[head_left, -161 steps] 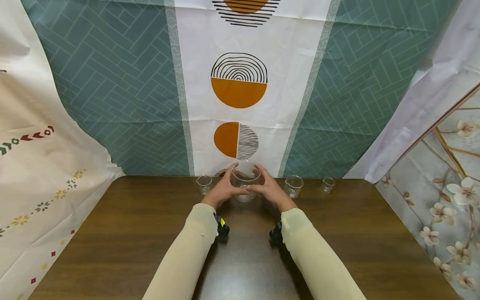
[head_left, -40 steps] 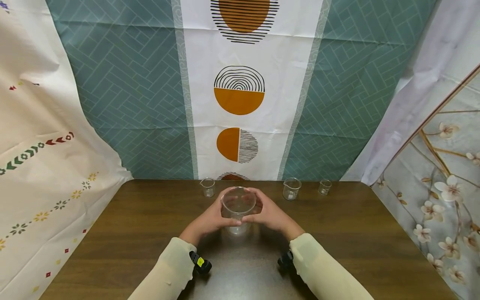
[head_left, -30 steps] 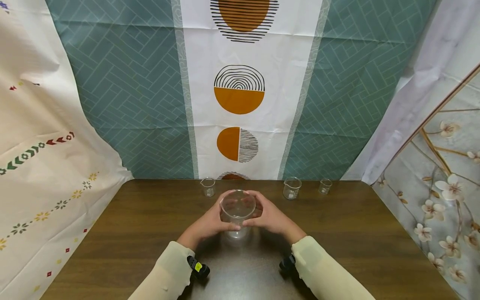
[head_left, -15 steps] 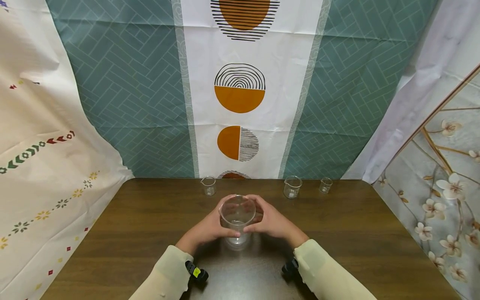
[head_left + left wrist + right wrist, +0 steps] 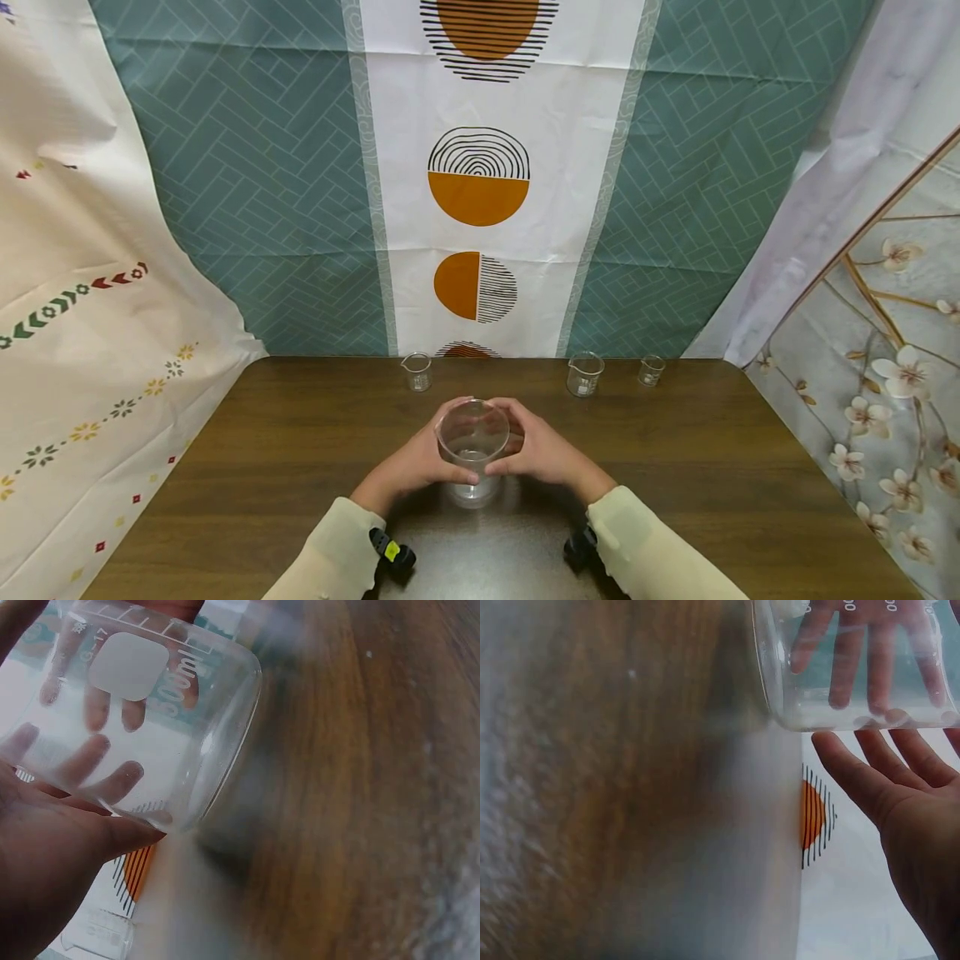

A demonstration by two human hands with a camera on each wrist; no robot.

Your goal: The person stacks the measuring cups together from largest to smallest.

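A large clear glass beaker (image 5: 472, 435) stands upright between my hands at the middle of the table, with nothing visible inside. White volume markings (image 5: 180, 682) show on its side in the left wrist view. My left hand (image 5: 424, 461) curves round its left side, thumb across the near face. From the right, my right hand (image 5: 546, 450) grips it the same way, the two thumb tips almost meeting. In the right wrist view, the beaker's base (image 5: 776, 690) is close to the tabletop, and several fingers show through the glass.
Along the table's back edge stand three smaller glass beakers: one on the left (image 5: 418, 373), a wider one (image 5: 585, 377) right of centre, and the smallest (image 5: 651, 372) farther right. Behind the brown wooden table (image 5: 262, 467) hangs a patterned cloth (image 5: 480, 92).
Both hands have brought the large beaker from near the back edge toward the person. Over the last second it has come slightly nearer, still gripped by both hands; the smaller beakers stay in place.
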